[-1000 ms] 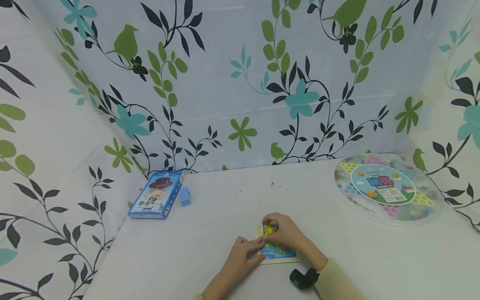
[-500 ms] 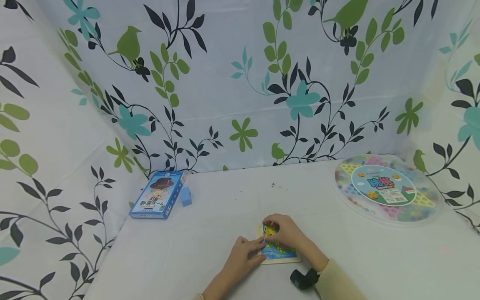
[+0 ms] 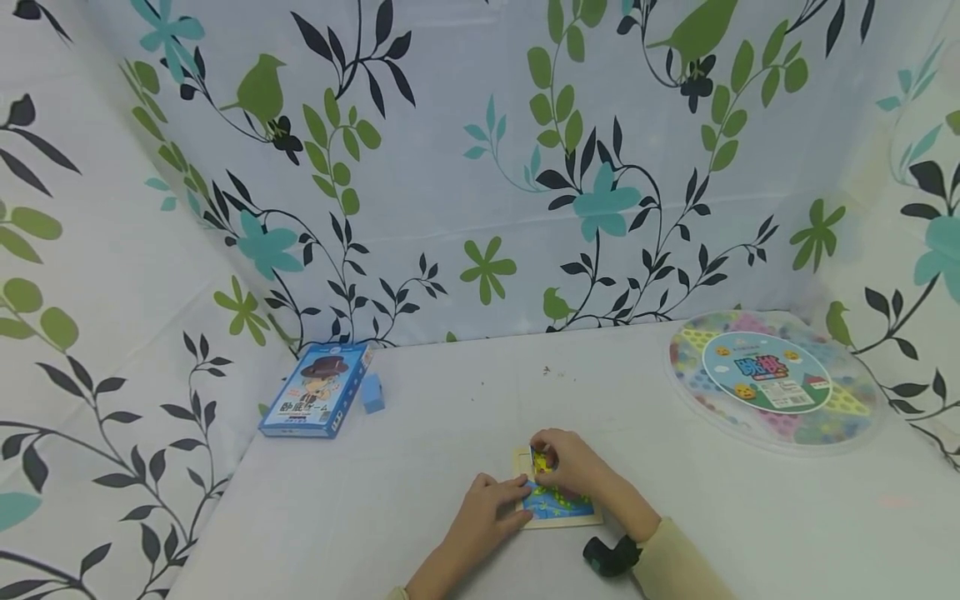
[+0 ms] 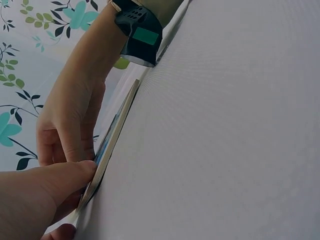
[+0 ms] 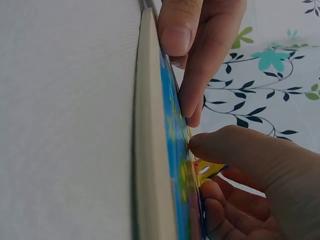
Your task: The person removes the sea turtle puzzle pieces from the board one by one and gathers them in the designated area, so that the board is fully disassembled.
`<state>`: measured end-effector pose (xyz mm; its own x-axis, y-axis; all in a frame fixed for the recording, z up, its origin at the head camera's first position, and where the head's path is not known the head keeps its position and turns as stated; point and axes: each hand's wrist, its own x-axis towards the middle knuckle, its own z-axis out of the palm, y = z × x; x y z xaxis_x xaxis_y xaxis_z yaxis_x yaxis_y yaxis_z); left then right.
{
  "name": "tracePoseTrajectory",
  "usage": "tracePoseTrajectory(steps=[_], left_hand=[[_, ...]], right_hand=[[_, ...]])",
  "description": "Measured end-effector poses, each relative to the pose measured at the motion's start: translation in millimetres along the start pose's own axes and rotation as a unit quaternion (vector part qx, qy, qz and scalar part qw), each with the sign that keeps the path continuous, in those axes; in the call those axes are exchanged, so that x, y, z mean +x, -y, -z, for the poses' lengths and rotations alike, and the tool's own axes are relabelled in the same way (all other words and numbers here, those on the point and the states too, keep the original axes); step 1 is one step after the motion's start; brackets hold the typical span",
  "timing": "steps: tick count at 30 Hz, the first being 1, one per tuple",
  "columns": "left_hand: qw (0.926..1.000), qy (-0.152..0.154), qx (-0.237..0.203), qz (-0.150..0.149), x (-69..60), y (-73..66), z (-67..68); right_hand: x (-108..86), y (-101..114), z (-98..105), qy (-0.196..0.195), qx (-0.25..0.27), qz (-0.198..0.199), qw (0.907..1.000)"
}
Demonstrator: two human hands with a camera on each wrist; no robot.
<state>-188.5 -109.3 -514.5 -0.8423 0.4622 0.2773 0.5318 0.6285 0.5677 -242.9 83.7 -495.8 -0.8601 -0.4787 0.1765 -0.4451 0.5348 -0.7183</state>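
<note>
Puzzle board [image 3: 558, 505], one: flat, thin, pale wood-coloured border, printed face in blue with yellow and green; lying on the worktop [image 3: 450, 417]; a pale strip shows at its far left corner.

Puzzle piece [image 5: 212, 169], one: small, mainly yellow; raised at a tilt over the board's far part, clasped between thumb and fingers of the right hand; its lower edge is hidden by the fingers.

Hands, two, near each other over the board. Right hand [image 3: 576, 467]: fingers bent, pinching the piece. Left hand [image 3: 483, 510]: at the board's left side, fingers extended, thumb and fingertips apart and resting at the edge.

Wrist device [image 4: 141, 35], one: black, green patch; worn at the right wrist, nearer the person than the board, beside a pale yellow sleeve [image 3: 678, 562].

Small block [image 3: 372, 393], one: light blue; beyond the board and to its left.

Flat box [image 3: 315, 392], one: blue, printed with a figure in a brown hat; farther left of the board, just beside the block.

Round game set [image 3: 772, 379], one: clear rim, multicoloured, oval label; beyond the board, well to its right.

Patterned cloth [image 3: 420, 192]: white, leaves, birds and flowers; upright behind the board and to both sides.
</note>
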Motion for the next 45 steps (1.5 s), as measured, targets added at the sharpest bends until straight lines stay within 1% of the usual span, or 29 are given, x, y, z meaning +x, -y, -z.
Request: tracePoseTrajectory(steps=[4, 10, 15, 20, 27, 32, 39, 45], left_hand=[[1.0, 0.004, -0.003, 0.007, -0.4, 0.4, 0.0], [0.9999, 0.004, -0.008, 0.006, 0.4, 0.4, -0.4], [0.9999, 0.004, -0.01, 0.005, 0.6, 0.7, -0.7], [1.0, 0.002, -0.009, 0.002, -0.2, 0.7, -0.4], [0.9999, 0.004, -0.012, 0.001, -0.8, 1.1, -0.3], [0.9999, 0.004, -0.015, 0.005, 0.5, 1.4, 0.3], [0.9997, 0.014, -0.018, 0.011, 1.2, 2.1, -0.3], [0.9998, 0.011, -0.015, 0.009, 1.2, 0.4, 0.7]], right_hand=[[-1.0, -1, 0, -0.006, 0.001, 0.017, 0.9998], [-0.3, -1, 0, -0.016, 0.008, 0.01, 0.9998], [0.0, 0, 0, -0.022, -0.003, 0.006, 0.9997], [-0.1, -2, -1, -0.031, -0.01, 0.012, 0.9994], [-0.8, -6, -2, -0.045, 0.013, 0.013, 0.9988], [0.1, -9, -2, -0.044, 0.028, 0.025, 0.9983], [0.7, -16, 0, -0.032, 0.073, 0.04, 0.996], [1.1, -14, 2, -0.023, 0.072, 0.04, 0.9964]])
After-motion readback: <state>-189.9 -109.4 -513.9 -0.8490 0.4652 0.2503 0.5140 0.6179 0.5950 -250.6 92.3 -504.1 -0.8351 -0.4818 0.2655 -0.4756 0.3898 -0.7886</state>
